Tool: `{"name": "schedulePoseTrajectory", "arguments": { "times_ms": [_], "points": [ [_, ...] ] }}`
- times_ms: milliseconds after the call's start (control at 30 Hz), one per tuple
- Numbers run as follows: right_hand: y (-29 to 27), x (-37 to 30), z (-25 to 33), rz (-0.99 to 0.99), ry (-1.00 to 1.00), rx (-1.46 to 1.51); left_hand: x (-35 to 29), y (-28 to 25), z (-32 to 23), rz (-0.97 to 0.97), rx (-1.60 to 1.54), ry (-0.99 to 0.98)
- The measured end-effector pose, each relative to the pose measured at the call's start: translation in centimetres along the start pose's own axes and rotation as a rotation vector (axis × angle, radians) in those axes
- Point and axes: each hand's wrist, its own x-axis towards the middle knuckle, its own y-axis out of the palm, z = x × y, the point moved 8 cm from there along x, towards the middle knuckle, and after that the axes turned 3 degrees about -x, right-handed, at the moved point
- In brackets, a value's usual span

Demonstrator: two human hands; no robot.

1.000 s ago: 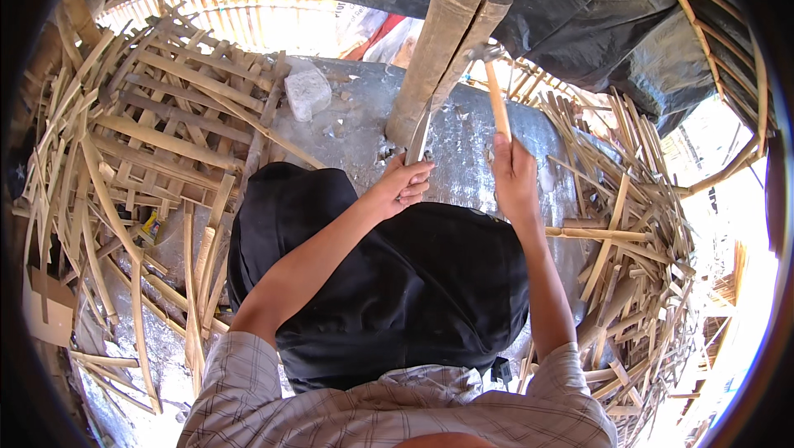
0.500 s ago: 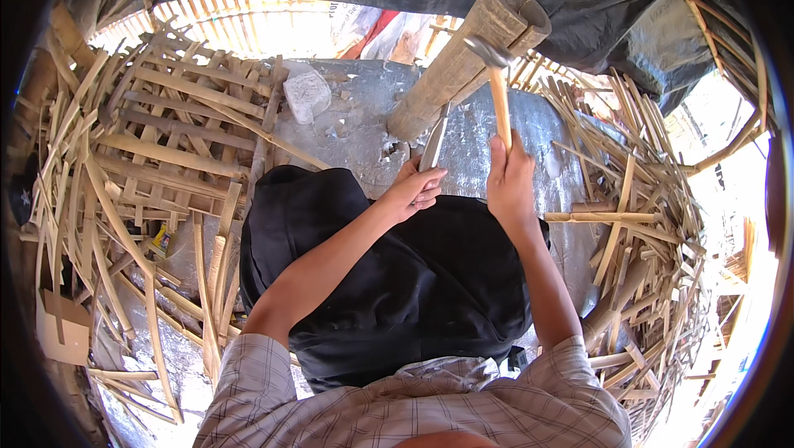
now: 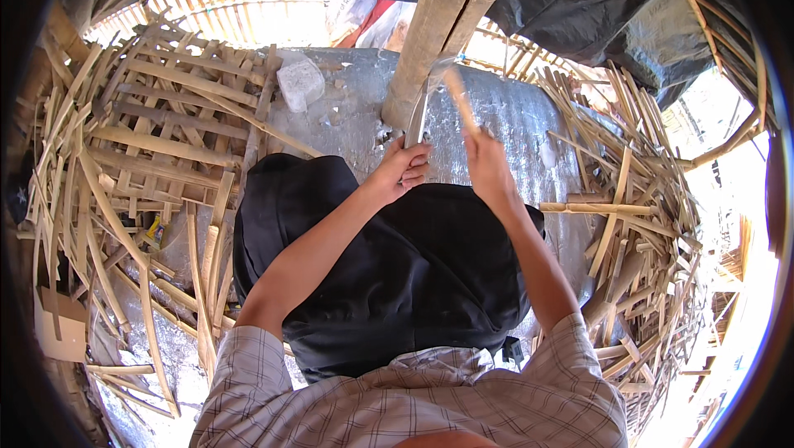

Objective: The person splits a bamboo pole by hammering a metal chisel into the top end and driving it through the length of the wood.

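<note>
My left hand (image 3: 399, 170) is closed around the lower end of a long, shiny metal blade (image 3: 418, 119), its handle hidden by the fingers. The blade points up along the near side of a thick bamboo pole (image 3: 426, 30), which stands tilted and has a long split down from its top. My right hand (image 3: 488, 163) grips a hammer (image 3: 460, 101) by its wooden handle. The hammer's head is smeared by motion and close to the blade's upper part; whether they touch I cannot tell. Both hands are above my lap, which is in black cloth (image 3: 413, 258).
A pale block (image 3: 299, 86) sits on the grey sheet left of the pole. Bamboo slats (image 3: 169, 146) are piled in a lattice on the left, and split strips (image 3: 641, 216) heap up on the right. A cardboard box (image 3: 62, 328) is at the lower left. Black sheeting (image 3: 579, 10) hangs behind.
The hammer has swung down and left from beside the pole's top toward the blade. The pole now leans less to the right. Both hands are slightly higher and farther left.
</note>
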Motion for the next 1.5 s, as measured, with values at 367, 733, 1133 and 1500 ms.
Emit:
{"name": "schedulePoseTrajectory", "arguments": {
  "times_ms": [367, 733, 1133, 1500],
  "points": [
    [-2.7, -0.1, 2.1, -0.068, 0.023, 0.070, 0.3, -0.2, -0.5, 0.039, -0.039, 0.012],
    [-3.0, 0.2, 3.0, -0.079, 0.030, 0.106, 0.0, -0.3, -0.6, 0.032, -0.054, 0.017],
    [-2.6, 0.2, 1.9, -0.152, 0.023, 0.019, -0.2, 0.0, -0.4, 0.009, -0.033, 0.006],
    [-3.8, 0.4, 1.7, -0.226, 0.117, 0.289, 0.0, -0.8, -0.8, 0.039, -0.039, 0.039]
  ]
}}
